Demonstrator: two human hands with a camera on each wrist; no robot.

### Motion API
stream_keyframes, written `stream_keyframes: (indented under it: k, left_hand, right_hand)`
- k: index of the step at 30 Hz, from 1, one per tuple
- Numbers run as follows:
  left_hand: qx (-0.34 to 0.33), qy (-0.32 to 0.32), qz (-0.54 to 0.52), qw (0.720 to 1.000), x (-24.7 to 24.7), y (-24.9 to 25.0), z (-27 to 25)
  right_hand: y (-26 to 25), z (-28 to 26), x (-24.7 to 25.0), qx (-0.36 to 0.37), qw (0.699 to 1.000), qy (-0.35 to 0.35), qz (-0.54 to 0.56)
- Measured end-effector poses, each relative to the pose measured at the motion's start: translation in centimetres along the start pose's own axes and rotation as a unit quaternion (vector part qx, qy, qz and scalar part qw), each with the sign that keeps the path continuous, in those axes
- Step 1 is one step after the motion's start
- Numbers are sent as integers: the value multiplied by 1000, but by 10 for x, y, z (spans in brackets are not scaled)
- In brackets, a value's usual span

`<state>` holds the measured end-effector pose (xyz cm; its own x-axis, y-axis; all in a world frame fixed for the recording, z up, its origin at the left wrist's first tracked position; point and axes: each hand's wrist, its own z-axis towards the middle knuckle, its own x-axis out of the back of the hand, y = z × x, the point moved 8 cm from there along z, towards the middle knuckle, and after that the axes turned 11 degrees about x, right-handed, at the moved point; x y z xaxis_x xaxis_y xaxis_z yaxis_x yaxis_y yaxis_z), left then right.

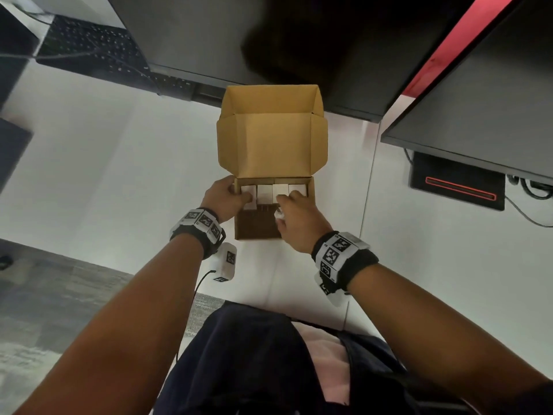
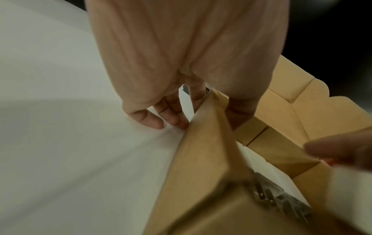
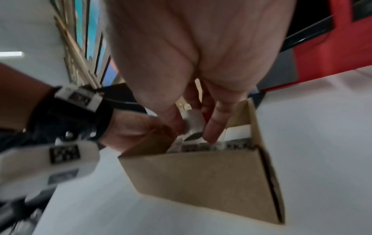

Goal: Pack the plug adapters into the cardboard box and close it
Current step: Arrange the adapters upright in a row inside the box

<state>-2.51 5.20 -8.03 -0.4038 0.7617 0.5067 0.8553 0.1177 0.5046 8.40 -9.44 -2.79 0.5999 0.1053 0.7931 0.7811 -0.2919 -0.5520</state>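
White desk fills the frame's middle, with the cardboard box at centre, lid up. A row of plug adapters lines its far wall. The left hand grips the box's left wall; the right hand pinches another adapter over the empty near half. Tilted prongs could snag neighbours. Bare desk lies on both sides.

I am seeing a white table carrying a black keyboard, dark monitors standing behind, and a black device with a red strip lying at right.
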Motion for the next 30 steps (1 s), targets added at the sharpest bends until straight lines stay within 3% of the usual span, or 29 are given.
stream_keyframes:
  k: [12,20,30]
  left_hand:
    - [-19,-44,16,999,1,4,10]
    - [-28,-59,20,998,2,9,11]
    - [-18,-73,-4,997,1,9,2]
  right_hand:
    - [1,18,-27,-62,994,-56,-65]
    - [11,14,-28,-108,991,-79,-28]
    - [16,14,-34,-94,986,-135,-9]
